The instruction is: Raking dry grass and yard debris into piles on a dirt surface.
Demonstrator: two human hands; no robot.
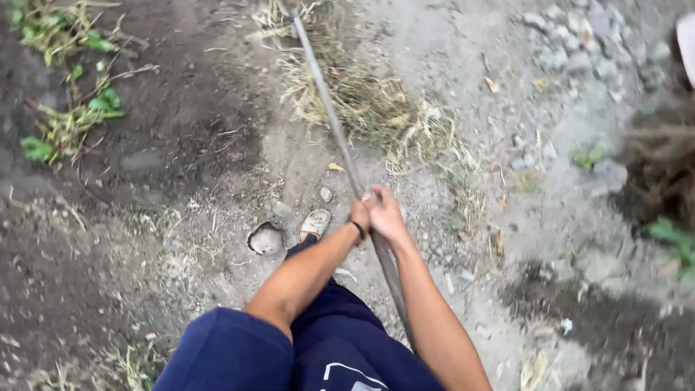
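Observation:
Both my hands grip a long thin grey pole (327, 108) that runs from near my waist up and away to a pile of dry grass (369, 101). My left hand (360, 215) is closed around the shaft, with a dark band on the wrist. My right hand (386, 213) is closed on the pole right beside it, the two hands touching. The pole's far end lies in the dry grass at the top of the view and its working end is hidden. My dark blue shorts (289, 347) fill the bottom.
Bare grey dirt ground lies all around. My sandalled foot (315, 224) stands beside a broken coconut shell (265, 239). Green weeds (72, 101) grow at the upper left, loose stones (586, 43) lie upper right, and a dark root clump (662, 166) sits at the right.

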